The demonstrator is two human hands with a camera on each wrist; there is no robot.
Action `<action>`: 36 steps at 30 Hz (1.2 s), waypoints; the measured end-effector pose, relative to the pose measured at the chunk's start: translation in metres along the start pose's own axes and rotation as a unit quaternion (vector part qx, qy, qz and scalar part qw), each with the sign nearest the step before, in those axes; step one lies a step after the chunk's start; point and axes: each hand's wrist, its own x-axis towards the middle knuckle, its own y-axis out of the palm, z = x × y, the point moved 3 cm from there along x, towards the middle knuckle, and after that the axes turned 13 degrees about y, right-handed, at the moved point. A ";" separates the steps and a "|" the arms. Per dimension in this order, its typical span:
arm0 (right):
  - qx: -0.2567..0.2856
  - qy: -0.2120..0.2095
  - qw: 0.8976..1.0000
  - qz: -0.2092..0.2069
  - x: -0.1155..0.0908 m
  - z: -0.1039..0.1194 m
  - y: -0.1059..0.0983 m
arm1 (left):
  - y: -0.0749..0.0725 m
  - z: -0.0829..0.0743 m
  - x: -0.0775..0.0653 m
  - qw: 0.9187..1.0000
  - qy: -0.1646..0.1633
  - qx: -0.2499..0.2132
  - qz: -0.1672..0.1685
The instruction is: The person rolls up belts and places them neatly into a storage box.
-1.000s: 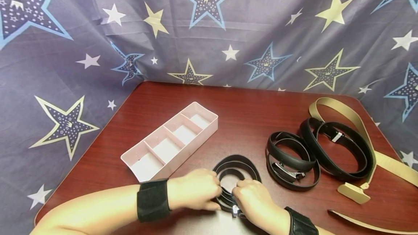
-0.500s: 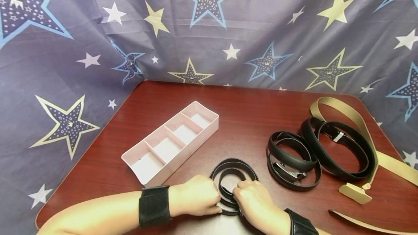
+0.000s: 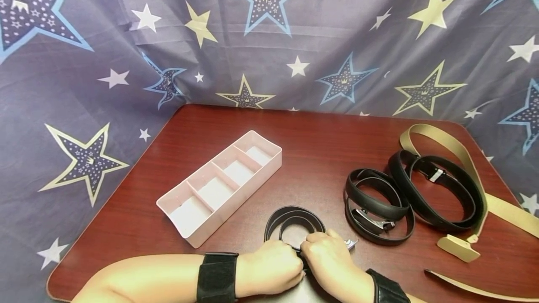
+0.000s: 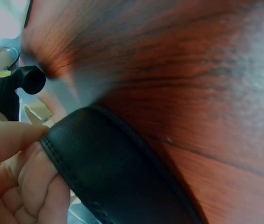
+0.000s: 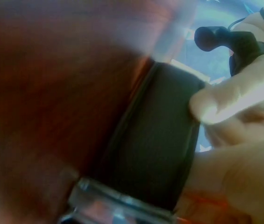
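Both hands closed on a coiled black stitched belt

Head view: the left hand [image 3: 271, 268] and right hand [image 3: 330, 256], fingers curled, meet over the near part of the black stitched belt [image 3: 290, 212] and hide it; its coil shows beyond their knuckles, at the table's near side. One silver buckle [image 3: 350, 244] pokes out past the right hand, partly covered. Two black wristbands [image 3: 216, 277] are worn, one per arm, both cut by the lower edge. Two more coiled black belts lie on the red-brown table [image 3: 324, 153], touching. A tan strap [image 3: 442, 138] loops behind them, by one gold plate buckle [image 3: 458, 248]; tan lengths run off the right edge, and whether they are one belt cannot be told. One pink tray [image 3: 236, 201] with four compartments stands left of the belts.

Left wrist view: thumb and bent fingers pinch the belt's stitched edge; the strap leaves at the bottom. One black knob-ended object [image 4: 31, 80] at the left is hard to identify.

Right wrist view: blurred. The thumb presses the strap against the fingers, which are partly hidden; one metal buckle is cut off below.
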 end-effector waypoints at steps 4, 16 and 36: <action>0.001 0.022 1.000 0.021 -0.001 0.002 0.000 | 0.001 -0.003 0.004 1.000 -0.011 0.006 -0.008; 0.087 0.052 0.990 0.102 0.000 0.001 0.002 | 0.006 -0.013 0.013 0.992 -0.010 0.122 0.008; 0.052 0.037 0.996 0.069 0.001 0.000 0.001 | -0.027 0.080 0.048 0.993 0.065 -0.071 0.062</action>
